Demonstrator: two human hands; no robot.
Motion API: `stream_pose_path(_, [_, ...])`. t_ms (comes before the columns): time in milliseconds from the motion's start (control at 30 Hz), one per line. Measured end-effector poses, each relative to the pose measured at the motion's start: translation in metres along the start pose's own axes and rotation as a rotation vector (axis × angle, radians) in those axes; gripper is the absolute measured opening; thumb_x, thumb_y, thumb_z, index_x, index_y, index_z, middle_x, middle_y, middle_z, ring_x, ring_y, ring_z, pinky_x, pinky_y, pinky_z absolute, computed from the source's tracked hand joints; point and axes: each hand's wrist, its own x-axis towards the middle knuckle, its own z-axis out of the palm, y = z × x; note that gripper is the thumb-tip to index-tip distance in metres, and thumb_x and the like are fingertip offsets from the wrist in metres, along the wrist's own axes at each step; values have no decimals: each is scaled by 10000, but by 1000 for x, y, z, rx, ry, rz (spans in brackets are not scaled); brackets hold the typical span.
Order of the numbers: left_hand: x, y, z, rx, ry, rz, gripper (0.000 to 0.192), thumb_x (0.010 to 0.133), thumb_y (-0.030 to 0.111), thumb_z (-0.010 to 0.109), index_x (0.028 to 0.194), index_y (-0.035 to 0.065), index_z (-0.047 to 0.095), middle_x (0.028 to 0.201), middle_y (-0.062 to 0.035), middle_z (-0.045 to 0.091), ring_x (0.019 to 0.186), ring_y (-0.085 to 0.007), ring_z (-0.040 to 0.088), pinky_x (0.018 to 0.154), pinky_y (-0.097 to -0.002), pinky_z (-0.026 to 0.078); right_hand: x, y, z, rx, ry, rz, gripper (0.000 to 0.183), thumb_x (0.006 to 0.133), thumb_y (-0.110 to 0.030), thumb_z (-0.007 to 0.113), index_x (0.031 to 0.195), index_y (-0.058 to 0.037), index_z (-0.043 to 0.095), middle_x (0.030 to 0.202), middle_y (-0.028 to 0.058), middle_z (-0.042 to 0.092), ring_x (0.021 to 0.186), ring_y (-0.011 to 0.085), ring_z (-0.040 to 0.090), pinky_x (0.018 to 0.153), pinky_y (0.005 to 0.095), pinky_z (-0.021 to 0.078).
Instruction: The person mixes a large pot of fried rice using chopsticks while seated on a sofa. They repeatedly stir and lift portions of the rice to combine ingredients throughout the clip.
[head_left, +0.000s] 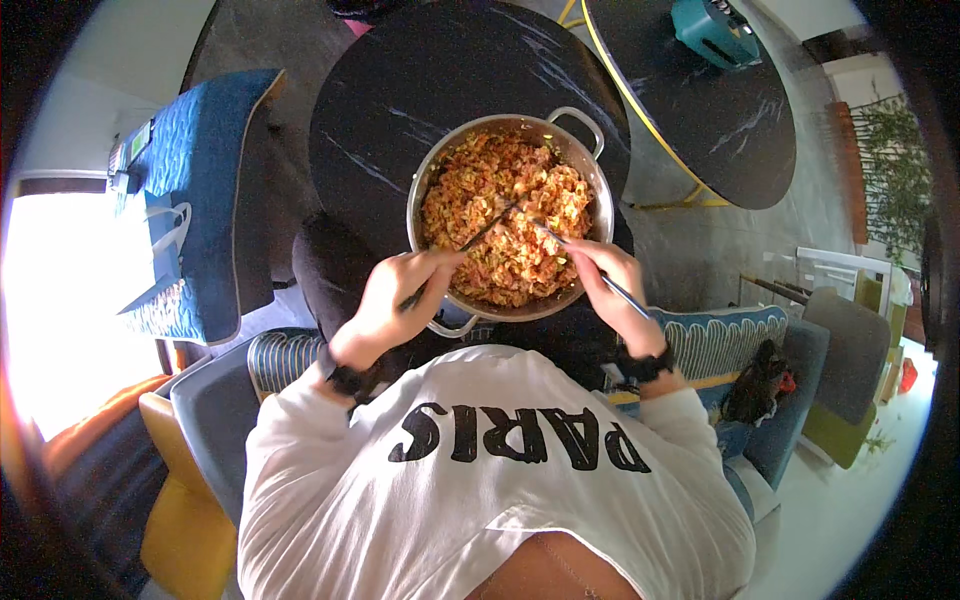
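Observation:
A wide steel pot (412, 217) with two loop handles holds a reddish, finely chopped food mixture (495, 172) with pale and green bits. My left hand (405, 296) is at the pot's near left rim, gripping a thin dark utensil (487, 229) that slants into the food. Over the near right rim, my right hand (615, 289) grips another slim utensil (628, 294), whose end sticks out behind the fingers. The tips of both utensils meet the mixture close to each other near the middle. Whether these are chopsticks or spoon handles I cannot tell.
The pot stands on a round black marble-patterned table (390, 75). A second dark table (735, 135) with a yellow rim bears a teal box-like appliance (712, 34). A blue quilted sofa (210, 150) with a paper bag (161, 240) lies left. Blue seating (802, 367) is at right.

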Motion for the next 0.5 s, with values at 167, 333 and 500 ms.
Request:
stream_pose_path(167, [-7,-17,11,22,-42,-146,186,869,6,469,981,-51,606,829,-160,651,781,-192,639,716,-274,492,-18,24,19,-10,-94,127,156,850,-85,563,968,-14,636,920,136,661,834,210,643,722,288,496])
stream_pose_path(333, [-42,1,-26,-86,79,-309,185,848,5,472,956,-39,616,866,-168,648,799,-222,640,724,-286,489,-49,7,-27,184,-37,409,189,879,-117,541,991,5,632,918,112,664,707,124,609,644,237,487])
stream_pose_path(500, [-48,30,-42,66,148,-256,191,821,-35,455,939,-50,605,939,-176,640,847,-257,636,762,-299,488,-53,-13,-58,85,133,347,166,873,-105,538,964,0,631,980,133,650,747,171,625,665,267,493])
